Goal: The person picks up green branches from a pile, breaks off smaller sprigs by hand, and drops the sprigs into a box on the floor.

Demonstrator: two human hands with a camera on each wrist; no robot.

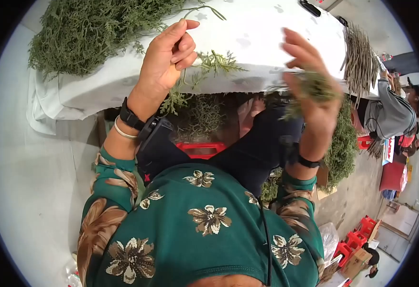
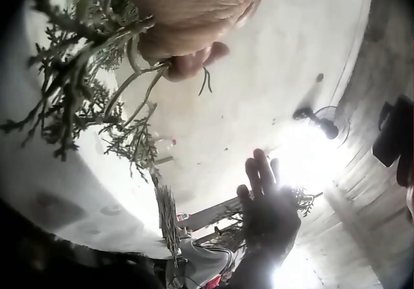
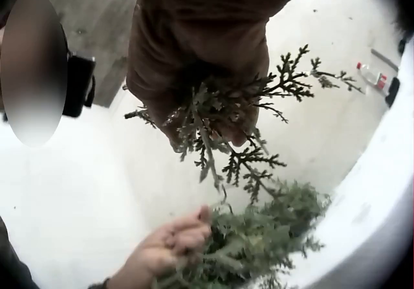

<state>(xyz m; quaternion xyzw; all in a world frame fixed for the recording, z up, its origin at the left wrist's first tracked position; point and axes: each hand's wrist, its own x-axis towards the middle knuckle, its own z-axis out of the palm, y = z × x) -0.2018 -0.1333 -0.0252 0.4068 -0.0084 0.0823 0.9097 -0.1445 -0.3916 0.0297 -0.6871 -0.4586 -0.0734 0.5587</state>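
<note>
One thin stem (image 2: 138,73) is pinched between the thumb and curled fingers of the left hand (image 1: 166,57), which is raised above the near edge of the table (image 1: 262,38), while sprigs (image 3: 207,121) are held against the palm of the right hand (image 1: 310,64) in front of that same edge. On the right, the longer fingers are stretched upward and the thumb side is closed over the greenery; the exact set of the thumb is lost in blur. A leafy pile (image 1: 90,43) is heaped on the table toward its left end, and bare sticks (image 1: 360,62) are laid at its right end, some hanging over the edge. For neat handling, each stem is best gripped on its bare, woody part, low down, so that the scaly fronds are neither crushed nor stripped. A light pinch should be enough on the left; if it is squeezed too hard, so slender a stem could be bent or snapped. In the right palm the stem ends are better brought level and turned one way, since crossed twigs are likely to snag. Loose side shoots should be lifted free of their neighbours rather than tugged, and both hands are better held over the table than out past its edge, so that any dropped piece can be caught on the cloth.
</note>
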